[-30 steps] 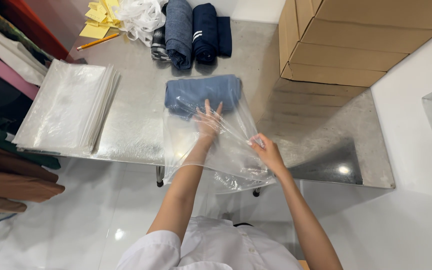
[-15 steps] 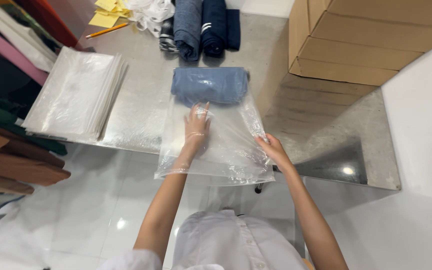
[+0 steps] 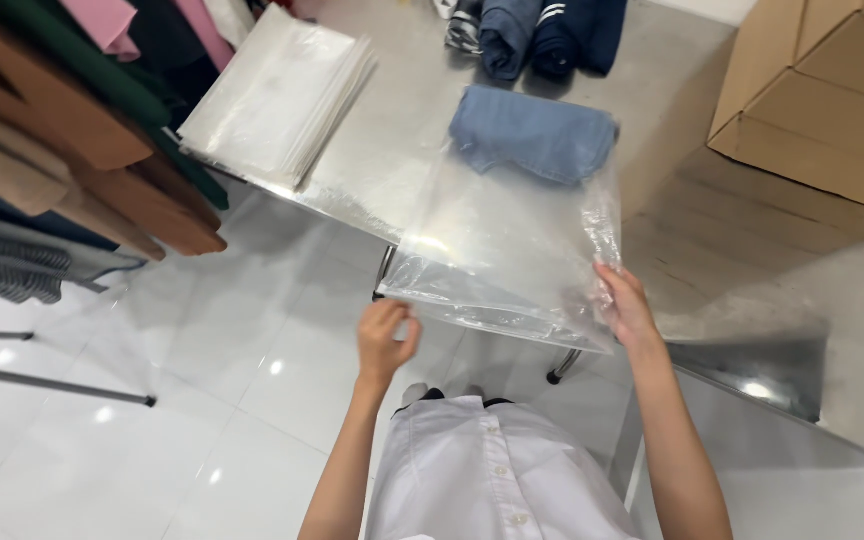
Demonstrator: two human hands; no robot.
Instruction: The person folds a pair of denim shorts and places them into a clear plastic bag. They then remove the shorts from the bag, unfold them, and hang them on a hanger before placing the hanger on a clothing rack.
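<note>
A clear plastic bag lies over the front edge of the steel table, its open end hanging toward me. My right hand grips the bag's near right corner. My left hand is at the bag's near left corner, fingers pinched on its edge. A folded light-blue denim garment lies on the table at the bag's far end, partly under the plastic.
A stack of clear plastic bags lies on the table's left part. Folded dark garments sit at the back. A cardboard box stands on the right. Hanging clothes crowd the left side.
My left hand has come out of the bag's middle and moved back to its near left corner. The bag now hangs further over the table's front edge. The view has shifted left.
</note>
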